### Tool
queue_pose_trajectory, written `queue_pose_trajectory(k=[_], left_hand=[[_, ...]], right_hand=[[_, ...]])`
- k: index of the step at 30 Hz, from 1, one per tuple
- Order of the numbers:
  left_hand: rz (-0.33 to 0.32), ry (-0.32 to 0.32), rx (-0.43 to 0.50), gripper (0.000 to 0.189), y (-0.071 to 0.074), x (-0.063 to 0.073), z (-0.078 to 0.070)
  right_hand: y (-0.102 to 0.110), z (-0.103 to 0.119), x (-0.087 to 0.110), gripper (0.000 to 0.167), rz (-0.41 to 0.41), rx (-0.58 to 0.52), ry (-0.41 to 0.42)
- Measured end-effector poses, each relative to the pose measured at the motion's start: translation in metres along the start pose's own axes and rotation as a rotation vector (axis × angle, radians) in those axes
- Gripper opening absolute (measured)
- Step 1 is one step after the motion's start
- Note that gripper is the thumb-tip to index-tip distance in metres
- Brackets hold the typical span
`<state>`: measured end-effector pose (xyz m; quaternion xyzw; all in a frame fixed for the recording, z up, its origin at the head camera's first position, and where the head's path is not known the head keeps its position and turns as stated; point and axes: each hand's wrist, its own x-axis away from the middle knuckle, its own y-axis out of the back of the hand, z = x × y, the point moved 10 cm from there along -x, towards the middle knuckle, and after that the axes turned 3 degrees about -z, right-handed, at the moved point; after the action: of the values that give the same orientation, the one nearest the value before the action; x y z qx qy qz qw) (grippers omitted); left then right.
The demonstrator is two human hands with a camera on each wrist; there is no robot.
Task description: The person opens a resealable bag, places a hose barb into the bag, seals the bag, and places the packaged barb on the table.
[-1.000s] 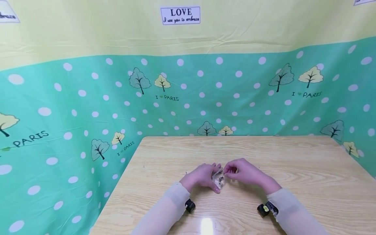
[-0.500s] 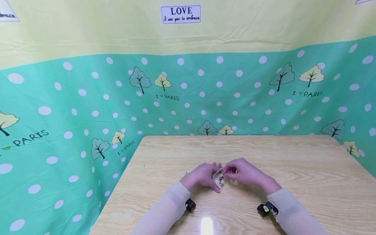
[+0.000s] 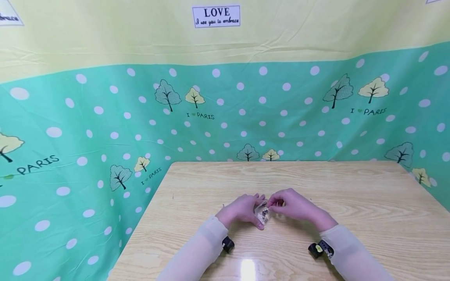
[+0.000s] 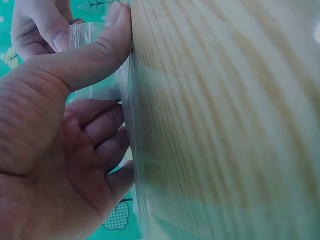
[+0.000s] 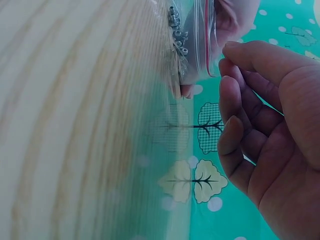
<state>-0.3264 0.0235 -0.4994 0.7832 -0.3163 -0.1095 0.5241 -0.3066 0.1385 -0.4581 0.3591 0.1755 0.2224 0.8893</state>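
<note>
A small clear zip bag (image 3: 261, 215) stands low over the table between the two hands. Inside it lie small grey metal parts that look like screws (image 5: 178, 37), gathered toward the bottom. My left hand (image 3: 243, 210) holds the bag from the left, thumb on the near side and fingers behind. At the bag's mouth, where a red zip line (image 5: 206, 42) runs, my right hand (image 3: 294, 205) pinches the edge with thumb and forefinger. Its other fingers are curled in the right wrist view. The left thumb covers part of the bag (image 4: 86, 34) in the left wrist view.
A light wood-grain table (image 3: 316, 179) spreads under both arms. Behind and to its left hangs a green dotted cloth (image 3: 260, 117) with tree prints. Black wrist cameras (image 3: 228, 244) sit under both sleeves, close over the tabletop.
Both hands and the bag stay almost where they were. The head view has tilted very slightly downward.
</note>
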Motion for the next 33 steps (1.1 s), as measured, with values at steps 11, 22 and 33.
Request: queue_pose_trajectory(k=[11, 22, 33], left_hand=[[0.002, 0.004, -0.001, 0.103, 0.002, 0.002, 0.000], [-0.005, -0.003, -0.012, 0.101, 0.002, 0.002, 0.000], [-0.006, 0.003, -0.034, 0.102, 0.001, 0.002, -0.001]], right_hand=[[0.000, 0.001, -0.001, 0.010, -0.001, 0.003, 0.010], [0.014, -0.007, 0.004, 0.008, -0.042, -0.008, -0.034], [0.049, -0.051, 0.018, 0.014, -0.118, 0.022, -0.154]])
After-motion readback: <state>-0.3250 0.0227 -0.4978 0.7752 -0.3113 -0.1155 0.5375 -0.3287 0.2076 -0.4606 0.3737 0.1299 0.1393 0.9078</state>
